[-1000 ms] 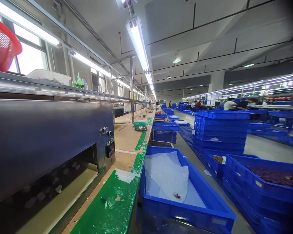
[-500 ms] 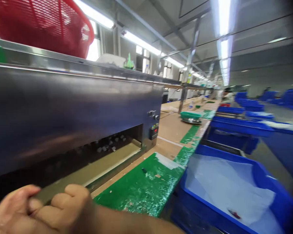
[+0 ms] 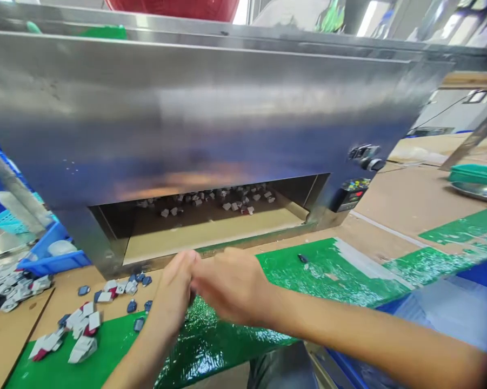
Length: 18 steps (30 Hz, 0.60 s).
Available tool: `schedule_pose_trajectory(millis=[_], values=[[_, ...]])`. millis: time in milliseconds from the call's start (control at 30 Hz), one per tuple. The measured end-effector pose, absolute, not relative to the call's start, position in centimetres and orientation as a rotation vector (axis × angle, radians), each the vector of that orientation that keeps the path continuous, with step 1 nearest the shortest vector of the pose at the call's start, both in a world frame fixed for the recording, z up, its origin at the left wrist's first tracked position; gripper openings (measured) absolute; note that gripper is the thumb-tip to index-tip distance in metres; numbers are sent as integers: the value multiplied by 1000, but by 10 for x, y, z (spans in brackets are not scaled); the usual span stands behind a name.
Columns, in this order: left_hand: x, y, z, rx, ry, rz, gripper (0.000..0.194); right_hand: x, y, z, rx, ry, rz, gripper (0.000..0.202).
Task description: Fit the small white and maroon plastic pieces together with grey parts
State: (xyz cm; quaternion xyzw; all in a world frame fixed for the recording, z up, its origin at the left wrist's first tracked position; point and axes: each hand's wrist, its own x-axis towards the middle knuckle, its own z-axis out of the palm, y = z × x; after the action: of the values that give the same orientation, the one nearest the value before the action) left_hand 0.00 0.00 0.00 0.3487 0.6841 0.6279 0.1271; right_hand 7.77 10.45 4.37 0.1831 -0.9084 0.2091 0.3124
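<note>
My left hand [image 3: 173, 289] and my right hand [image 3: 235, 283] meet in front of the low opening of a metal oven-like machine [image 3: 211, 124]. Both have curled fingers, the thumbs pressed close together. A dark bit shows between them, too hidden to name. Inside the opening, many small pale pieces [image 3: 235, 205] lie scattered on a tan belt [image 3: 211, 229]. To the left of my left hand are several small dark blue pieces [image 3: 132, 306] and a loose group of white and dark red pieces [image 3: 83, 324].
Green sheeting [image 3: 227, 346] covers the bench's front edge. A blue tray [image 3: 57, 262] and a heap of pale pieces [image 3: 16, 289] are at left. A control panel [image 3: 351, 194] juts from the machine's right end. One small dark piece [image 3: 302, 259] lies on the sheeting.
My view has swung left and down, bringing the machine's whole opening and the loose pieces into sight. My hands stay close together and now appear nearer the middle of the picture.
</note>
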Motion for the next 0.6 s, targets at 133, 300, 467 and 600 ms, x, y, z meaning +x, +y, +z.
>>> schedule_pose_trajectory(millis=[133,300,467,600], values=[[3,6,6,1038,2132,1803,35,75,102,21,-12,-2257,1236,20],[-3,-12,-4,1586,2429,1739,33,72,101,24,-362,-1954,1838,19],[-9,-26,-2,2410,2664,1167,21,73,100,31,-542,-1819,2112,18],[-7,-21,6,2176,2603,1211,20,74,102,29,-470,-1922,2187,37]])
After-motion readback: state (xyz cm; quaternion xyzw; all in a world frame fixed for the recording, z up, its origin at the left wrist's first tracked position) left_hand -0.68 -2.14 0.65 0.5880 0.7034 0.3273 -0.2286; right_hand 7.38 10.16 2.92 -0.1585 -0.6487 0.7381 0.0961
